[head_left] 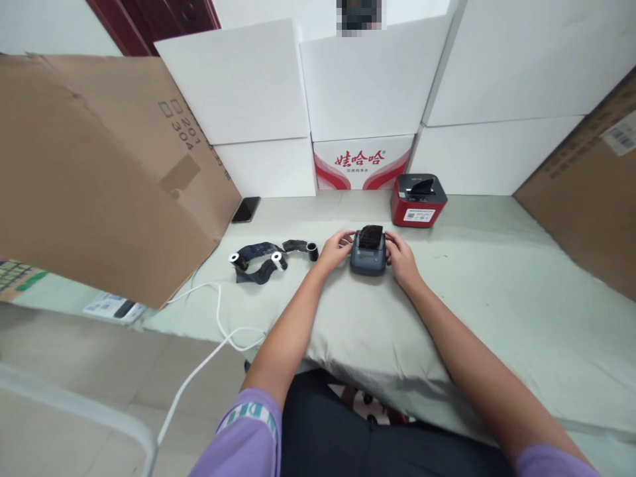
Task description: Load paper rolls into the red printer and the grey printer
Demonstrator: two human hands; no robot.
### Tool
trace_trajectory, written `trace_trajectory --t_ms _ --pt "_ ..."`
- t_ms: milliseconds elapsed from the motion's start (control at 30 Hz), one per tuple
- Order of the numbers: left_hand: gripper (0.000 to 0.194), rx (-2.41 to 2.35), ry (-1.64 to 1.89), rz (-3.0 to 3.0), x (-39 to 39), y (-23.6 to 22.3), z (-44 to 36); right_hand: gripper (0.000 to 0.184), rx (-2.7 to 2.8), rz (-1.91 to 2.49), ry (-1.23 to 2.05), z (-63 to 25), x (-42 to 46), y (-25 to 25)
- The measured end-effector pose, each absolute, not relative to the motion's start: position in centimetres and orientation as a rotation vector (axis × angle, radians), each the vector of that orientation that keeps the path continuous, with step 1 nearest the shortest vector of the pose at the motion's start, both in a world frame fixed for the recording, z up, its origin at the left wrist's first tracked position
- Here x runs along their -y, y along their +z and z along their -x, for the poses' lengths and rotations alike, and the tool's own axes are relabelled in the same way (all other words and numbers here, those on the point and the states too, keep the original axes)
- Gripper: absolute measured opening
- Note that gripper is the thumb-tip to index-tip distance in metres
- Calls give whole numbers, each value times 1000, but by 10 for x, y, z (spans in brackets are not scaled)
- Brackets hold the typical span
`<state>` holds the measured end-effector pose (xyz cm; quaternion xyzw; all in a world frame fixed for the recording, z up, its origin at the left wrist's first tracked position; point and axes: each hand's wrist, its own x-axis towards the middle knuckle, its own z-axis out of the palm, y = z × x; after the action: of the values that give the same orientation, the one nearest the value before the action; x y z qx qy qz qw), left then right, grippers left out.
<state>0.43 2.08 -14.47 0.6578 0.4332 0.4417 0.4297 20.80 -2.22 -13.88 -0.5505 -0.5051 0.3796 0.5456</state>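
Note:
A small dark blue-grey portable receipt printer (368, 262) sits on the cloth-covered table between my hands, with black paper (370, 236) standing out of its top. My left hand (338, 249) curls its fingers against the printer's left side, and a thin white bit shows by the fingertips, too small to make out. On the opposite side my right hand (400, 256) grips the printer's right edge. Left of my left hand lie black paper strips (258, 250) with several small rolls, one of them a white-ended roll (279, 260).
A red and black printer (419, 202) stands behind on the right. Near the back left lies a phone (246, 209). White boxes (368, 86) line the back; brown cardboard (109, 165) flanks the left side. A white cable (218, 311) hangs over the front edge.

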Motion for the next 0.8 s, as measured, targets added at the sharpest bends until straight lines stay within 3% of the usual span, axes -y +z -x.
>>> trace_trajectory --t_ms 600,800 --pt "40 -1210 1088 -1803 -11 -131 0 52 1194 1313 885 -208 22 -140" --pt "40 -1404 860 -2126 8 -110 6 52 1177 1291 894 -207 23 -139"
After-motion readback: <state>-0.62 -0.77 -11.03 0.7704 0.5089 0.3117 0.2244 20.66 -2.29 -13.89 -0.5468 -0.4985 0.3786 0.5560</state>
